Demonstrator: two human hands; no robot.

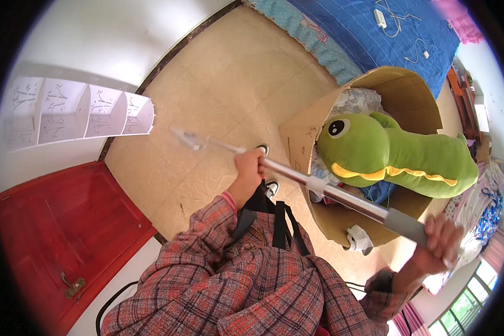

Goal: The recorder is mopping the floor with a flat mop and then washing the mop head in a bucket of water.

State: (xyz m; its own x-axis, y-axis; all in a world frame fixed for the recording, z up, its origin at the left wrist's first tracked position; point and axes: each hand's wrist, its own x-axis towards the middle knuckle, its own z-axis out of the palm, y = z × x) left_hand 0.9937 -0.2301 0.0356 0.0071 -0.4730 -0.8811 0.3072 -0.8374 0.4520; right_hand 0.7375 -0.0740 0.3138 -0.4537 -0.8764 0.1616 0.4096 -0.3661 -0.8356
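Observation:
A long silver pole (pixel 350 200) with a grey grip slants across the view, from upper left down to the right. My left hand (pixel 248 169) is closed around its thinner lower section. My right hand (pixel 441 241) is closed at the end of the grey grip. The pole's pale head (pixel 189 138) is near the tiled floor, left of my feet; it is small and blurred, so its kind is unclear. Just beyond the pole is a cardboard box (pixel 299 134), with a green plush toy (pixel 417 154) lying across its open top.
A white corner shelf (pixel 84 112) stands against the left wall, with a red door (pixel 67 235) nearer me. At the far right is a bed with a blue cover (pixel 355 33), carrying a white power strip (pixel 380 19). A white cloth (pixel 359 239) hangs at the box's near side.

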